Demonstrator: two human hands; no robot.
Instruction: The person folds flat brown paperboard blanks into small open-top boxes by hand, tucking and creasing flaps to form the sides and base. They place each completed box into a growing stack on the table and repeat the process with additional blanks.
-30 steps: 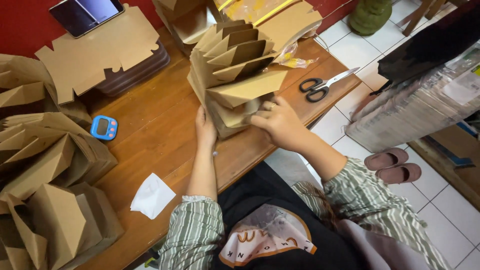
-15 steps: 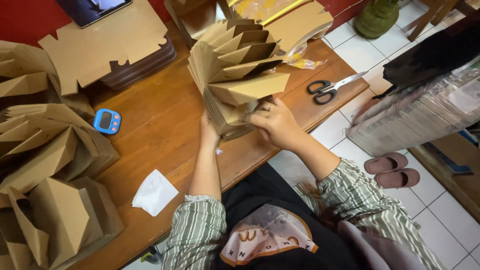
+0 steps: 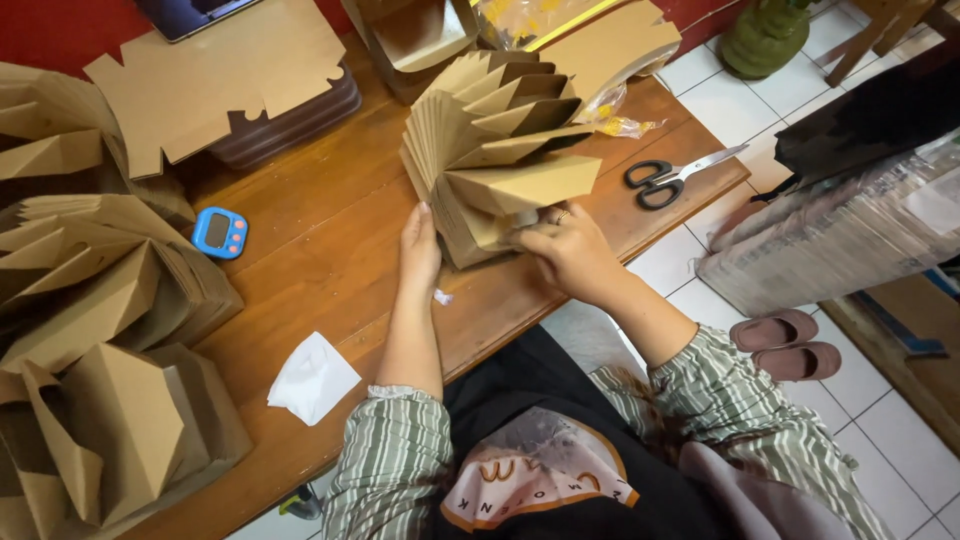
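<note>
Head view: both hands hold the fanned stack (image 3: 495,150) of folded brown boxes at the table's (image 3: 330,250) near edge. Left hand (image 3: 420,250) presses flat against its side; right hand (image 3: 570,250) pinches a front flap. Judgement: if either grip loosens, the stack could splay toward the scissors (image 3: 670,178) or slide off the edge.

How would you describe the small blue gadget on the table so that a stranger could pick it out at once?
Start at the wooden table and look towards its left side, beside the piles of folded brown cardboard boxes. There lies the small blue timer, flat on bare wood, apart from the left hand. It is the only bright blue thing there, with a small grey screen.
</note>
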